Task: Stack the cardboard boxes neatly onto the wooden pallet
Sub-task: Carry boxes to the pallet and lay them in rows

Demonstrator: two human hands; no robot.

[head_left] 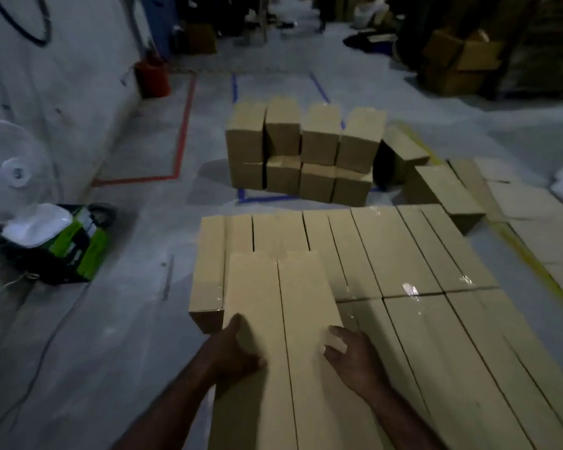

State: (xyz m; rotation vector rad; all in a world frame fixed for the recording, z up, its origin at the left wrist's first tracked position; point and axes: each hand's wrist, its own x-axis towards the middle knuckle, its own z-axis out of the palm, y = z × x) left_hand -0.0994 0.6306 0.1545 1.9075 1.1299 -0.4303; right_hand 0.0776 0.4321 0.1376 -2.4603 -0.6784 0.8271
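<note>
A long cardboard box [283, 323] lies on top of a layer of stacked cardboard boxes [403, 254] in front of me. My left hand [238, 349] grips its left side edge, thumb over the top. Over on the box's right side, my right hand [351, 352] lies with the fingers curled around the edge. The wooden pallet under the stack is hidden. A second pile of boxes [306, 151], two high, stands on the floor beyond.
Loose boxes [442, 193] and flattened cardboard [530, 203] lie to the right. A green and black carton [62, 241] and a white fan [10, 170] sit at the left by the wall. A red canister [152, 76] stands farther back. Cables run over the floor.
</note>
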